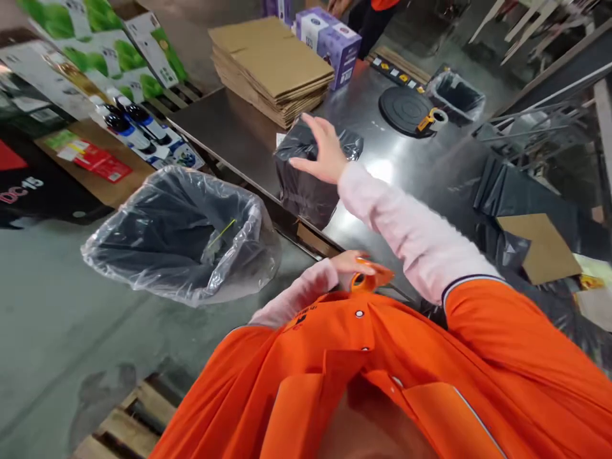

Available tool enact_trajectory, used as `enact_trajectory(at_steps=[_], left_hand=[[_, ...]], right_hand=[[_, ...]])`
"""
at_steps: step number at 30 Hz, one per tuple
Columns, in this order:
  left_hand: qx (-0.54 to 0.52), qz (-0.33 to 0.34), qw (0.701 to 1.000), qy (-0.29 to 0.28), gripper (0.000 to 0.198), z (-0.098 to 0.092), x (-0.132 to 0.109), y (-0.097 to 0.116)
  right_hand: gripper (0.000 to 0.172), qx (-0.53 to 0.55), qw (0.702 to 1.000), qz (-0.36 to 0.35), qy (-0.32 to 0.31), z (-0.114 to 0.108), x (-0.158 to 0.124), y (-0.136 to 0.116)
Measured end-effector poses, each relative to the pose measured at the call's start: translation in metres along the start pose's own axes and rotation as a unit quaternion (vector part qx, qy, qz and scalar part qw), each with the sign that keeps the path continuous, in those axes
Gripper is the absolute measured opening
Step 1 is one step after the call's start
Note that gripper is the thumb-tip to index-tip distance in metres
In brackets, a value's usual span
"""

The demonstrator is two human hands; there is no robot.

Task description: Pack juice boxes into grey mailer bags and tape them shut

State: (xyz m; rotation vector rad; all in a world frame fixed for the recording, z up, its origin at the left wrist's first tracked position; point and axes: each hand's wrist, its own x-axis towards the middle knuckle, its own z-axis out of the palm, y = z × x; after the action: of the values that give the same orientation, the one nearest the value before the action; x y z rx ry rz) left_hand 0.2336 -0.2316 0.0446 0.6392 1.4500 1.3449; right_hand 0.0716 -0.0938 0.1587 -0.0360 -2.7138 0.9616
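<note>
A package wrapped in black plastic (pixel 306 185) stands near the front edge of the steel table (pixel 229 127). My right hand (pixel 322 152) reaches out over its top with the fingers stretched and spread, touching or just above the wrap and holding nothing. Close to my chest, my left hand (pixel 351 262) is closed around a small orange tool (pixel 370 279); I cannot make out what kind of tool it is. I wear pink sleeves and an orange vest.
A bin lined with a clear bag (pixel 182 229) stands left of the table. On the table lie flattened cartons (pixel 272 64), purple boxes (pixel 329 38), a black disc (pixel 406 108) and a tape roll (pixel 434 120). Black bags (pixel 521 191) lie right. Another person (pixel 373 16) stands beyond.
</note>
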Motion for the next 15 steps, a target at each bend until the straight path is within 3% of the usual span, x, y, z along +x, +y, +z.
enact_trajectory(at_steps=[2,4,5,7,9,10,12,15], left_hand=[[0.019,-0.053,0.998,0.017,0.056,-0.054,-0.039,-0.011],[0.029,-0.104,0.986,0.126,0.058,-0.12,-0.081,-0.016],[0.036,-0.119,0.973,0.195,0.062,-0.153,-0.097,-0.015],[0.118,-0.159,0.919,0.342,0.067,-0.214,-0.112,-0.005],[0.228,-0.185,0.848,0.442,0.072,-0.261,-0.098,0.013],[0.28,-0.196,0.817,0.464,0.075,-0.278,-0.082,0.023],[0.364,-0.206,0.78,0.465,0.078,-0.303,-0.04,0.042],[0.452,-0.192,0.763,0.42,0.074,-0.318,0.026,0.07]], right_hand=[[0.093,0.078,0.994,-0.031,0.07,-0.033,-0.047,0.031],[0.086,0.165,0.974,0.029,0.155,-0.046,-0.103,0.07],[0.086,0.199,0.958,0.083,0.188,-0.044,-0.13,0.088],[0.087,0.249,0.924,0.19,0.217,-0.023,-0.168,0.117],[0.091,0.273,0.899,0.251,0.233,0.007,-0.179,0.133],[0.094,0.282,0.892,0.265,0.234,0.022,-0.174,0.137],[0.104,0.293,0.888,0.27,0.231,0.045,-0.149,0.14],[0.109,0.293,0.891,0.256,0.234,0.061,-0.101,0.143]])
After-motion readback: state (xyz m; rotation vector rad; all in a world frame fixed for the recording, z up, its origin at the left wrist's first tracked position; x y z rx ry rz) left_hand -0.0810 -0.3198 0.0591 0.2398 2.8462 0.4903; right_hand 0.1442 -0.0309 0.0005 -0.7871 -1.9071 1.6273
